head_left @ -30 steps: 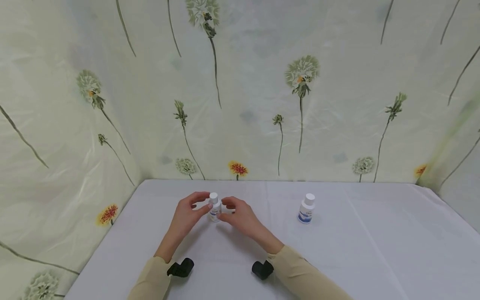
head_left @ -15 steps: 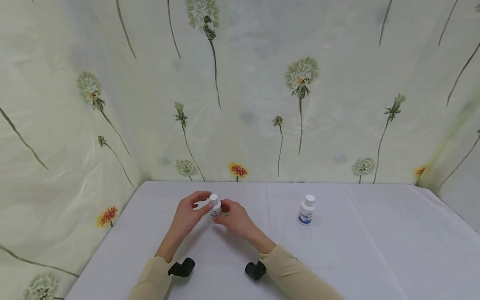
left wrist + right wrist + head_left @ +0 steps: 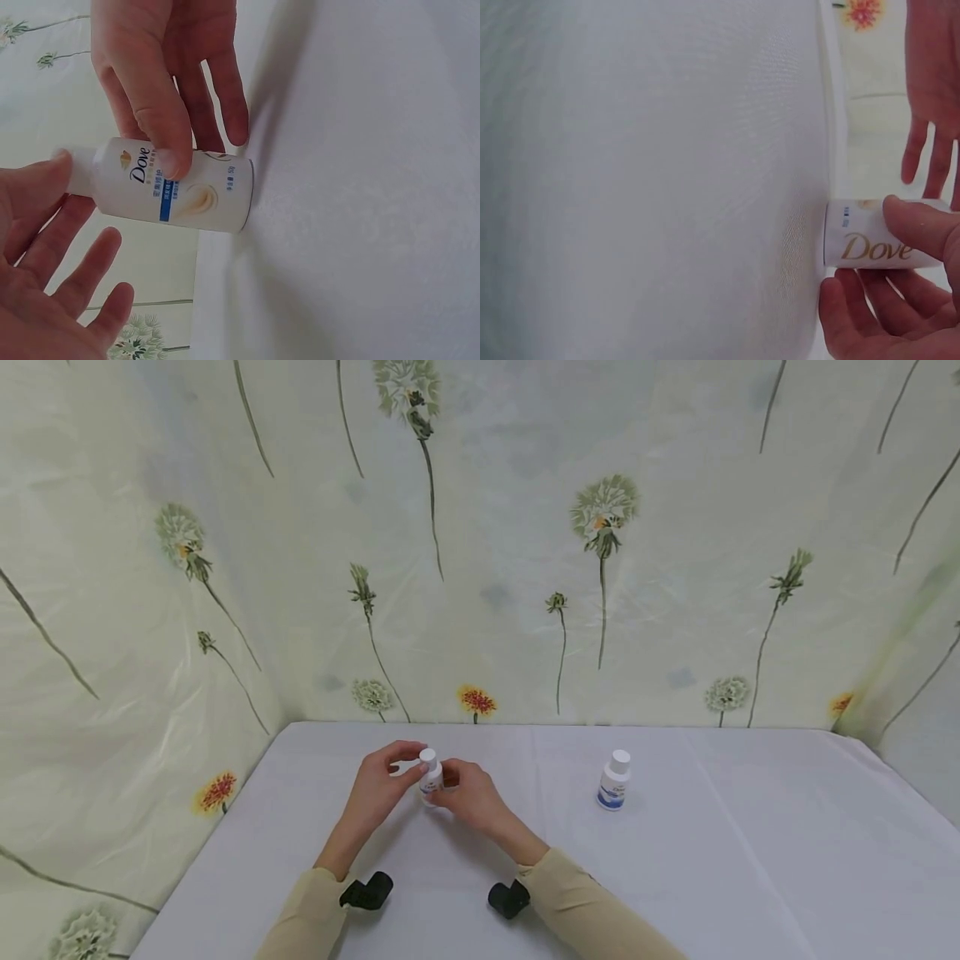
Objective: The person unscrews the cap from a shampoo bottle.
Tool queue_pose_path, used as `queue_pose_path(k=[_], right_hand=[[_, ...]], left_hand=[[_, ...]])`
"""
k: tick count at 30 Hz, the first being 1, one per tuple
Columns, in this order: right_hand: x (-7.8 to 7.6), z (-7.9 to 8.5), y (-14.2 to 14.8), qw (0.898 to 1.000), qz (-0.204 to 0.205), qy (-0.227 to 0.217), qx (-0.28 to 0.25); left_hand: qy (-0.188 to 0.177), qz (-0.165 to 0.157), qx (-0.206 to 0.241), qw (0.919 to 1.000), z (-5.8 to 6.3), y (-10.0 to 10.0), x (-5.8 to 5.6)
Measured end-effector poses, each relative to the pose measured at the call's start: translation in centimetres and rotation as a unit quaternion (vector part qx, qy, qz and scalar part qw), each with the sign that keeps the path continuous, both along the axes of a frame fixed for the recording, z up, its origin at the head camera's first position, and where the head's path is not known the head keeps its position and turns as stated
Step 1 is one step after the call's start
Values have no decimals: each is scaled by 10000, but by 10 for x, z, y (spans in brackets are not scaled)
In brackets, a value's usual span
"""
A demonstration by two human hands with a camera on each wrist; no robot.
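Observation:
A small white Dove bottle [image 3: 431, 778] stands upright on the white-covered table, left of the middle, between both hands. My left hand [image 3: 377, 787] pinches its white cap [image 3: 81, 171] between thumb and forefinger; the other fingers are spread away from it. From the other side my right hand [image 3: 474, 797] grips the bottle's body, thumb across the label in the left wrist view and fingers behind. The right wrist view shows the bottle's base [image 3: 831, 234] against the tablecloth. Part of the label is hidden by the right thumb.
A second white bottle with a blue-marked label [image 3: 613, 783] stands upright to the right on the tablecloth [image 3: 720, 860]. Behind the table hangs a flower-printed curtain [image 3: 510, 543]. Black wrist cameras [image 3: 367, 891] sit below both hands.
My right hand has moved left and closed its thumb and fingers round the bottle's body. The left hand stays at the cap, and its forefinger has come over slightly to the right.

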State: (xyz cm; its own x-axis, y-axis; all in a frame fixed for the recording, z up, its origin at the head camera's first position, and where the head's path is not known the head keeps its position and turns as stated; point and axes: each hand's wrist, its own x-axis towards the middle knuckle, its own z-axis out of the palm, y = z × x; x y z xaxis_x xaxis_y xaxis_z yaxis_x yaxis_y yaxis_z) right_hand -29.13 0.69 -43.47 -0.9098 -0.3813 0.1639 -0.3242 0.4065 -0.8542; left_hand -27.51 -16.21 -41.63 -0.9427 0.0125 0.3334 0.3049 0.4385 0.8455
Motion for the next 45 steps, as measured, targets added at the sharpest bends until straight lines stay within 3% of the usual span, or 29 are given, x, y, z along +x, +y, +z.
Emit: queue_pose_path(k=[27,36,45], right_hand=[[14,8,6,9999,49,-129,-73],[22,12,19,9999,74,-44,-136],[28,15,29,9999,113,24,-119]], left_hand=[[99,-21,-140,9999,8,5,6],[-60,-197,30,9998,17,12,12],[23,-283,-90,9996,19,20,14]])
